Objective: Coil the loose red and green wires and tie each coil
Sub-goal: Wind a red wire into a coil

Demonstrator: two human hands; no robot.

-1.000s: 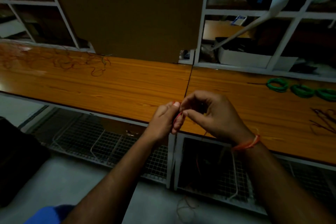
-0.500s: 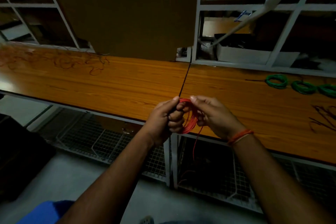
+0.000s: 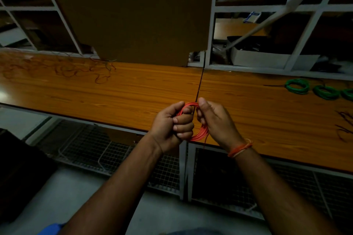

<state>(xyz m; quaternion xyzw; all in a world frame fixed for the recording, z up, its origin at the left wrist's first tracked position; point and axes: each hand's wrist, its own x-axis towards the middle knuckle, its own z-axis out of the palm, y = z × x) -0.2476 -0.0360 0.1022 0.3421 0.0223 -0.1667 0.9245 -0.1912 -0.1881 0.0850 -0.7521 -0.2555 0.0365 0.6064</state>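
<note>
A red wire coil [image 3: 200, 134] hangs upright between my hands at the front edge of the wooden bench [image 3: 114, 91]. My left hand [image 3: 172, 126] grips the coil's left side in a fist. My right hand [image 3: 215, 120] holds the right side, thumb on top of the loop. A short red tail dangles below the coil. Three green wire coils [image 3: 298, 86] lie on the bench at the far right. Loose red wires [image 3: 63, 66] are strewn over the bench's back left.
A large cardboard sheet [image 3: 129, 13] stands against the white shelf frame [image 3: 212, 25] behind the bench. Dark loose wires [image 3: 343, 126] lie at the right edge. Wire-mesh racks [image 3: 107, 150] sit under the bench.
The red wire, at first a small bunch pinched at my fingertips, now shows as a full loop spread between both hands. My hands have stayed at the bench's front edge.
</note>
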